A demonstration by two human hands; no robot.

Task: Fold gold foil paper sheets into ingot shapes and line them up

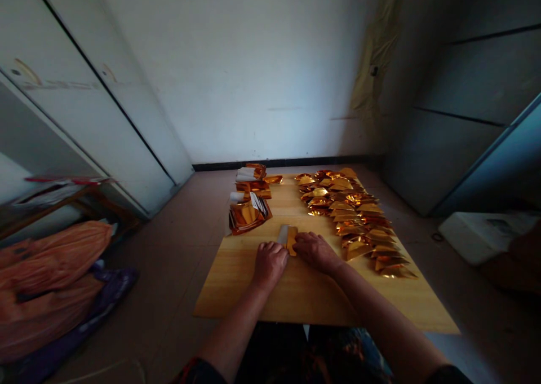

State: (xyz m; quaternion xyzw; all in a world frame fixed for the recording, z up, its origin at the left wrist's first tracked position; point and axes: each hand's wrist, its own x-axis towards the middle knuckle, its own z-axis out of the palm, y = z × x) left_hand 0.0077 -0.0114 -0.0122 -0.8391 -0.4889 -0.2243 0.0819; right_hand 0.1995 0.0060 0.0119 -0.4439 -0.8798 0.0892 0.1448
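Gold foil strip point(292, 239) touches the right fingers point(301, 242); left fingers point(279, 250) press just beside.

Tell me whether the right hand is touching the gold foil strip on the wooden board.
Touching: the head view shows the right hand with its fingertips lying against the edge of the gold foil strip, no gap visible.
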